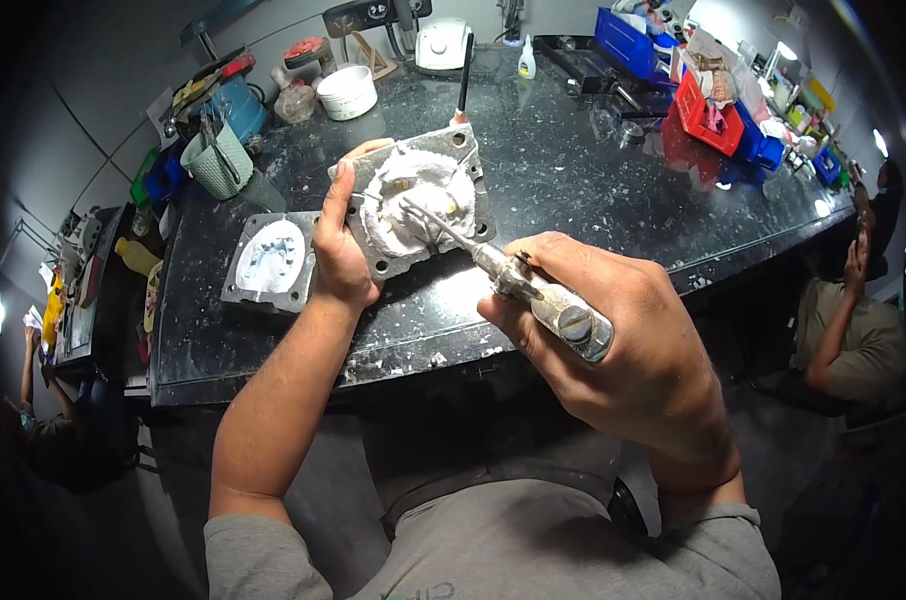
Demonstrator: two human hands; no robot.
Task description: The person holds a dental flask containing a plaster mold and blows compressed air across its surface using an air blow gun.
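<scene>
My left hand grips the edge of a square metal denture flask half, holding it tilted above the bench. White plaster fills it, with a few yellowish and metallic bits in the middle. My right hand is wrapped round an air chisel, a metal-bodied tool with a long thin tip. That tip reaches over the plaster near its centre; whether it touches cannot be made out. Left of my left hand, a second flask half lies on the bench, its white plaster bearing a horseshoe of tooth-shaped hollows.
The dark bench is spattered with white. At its back stand a white bowl, a mesh basket of tools and a small bottle. Red and blue bins are at right. Other people sit at both sides.
</scene>
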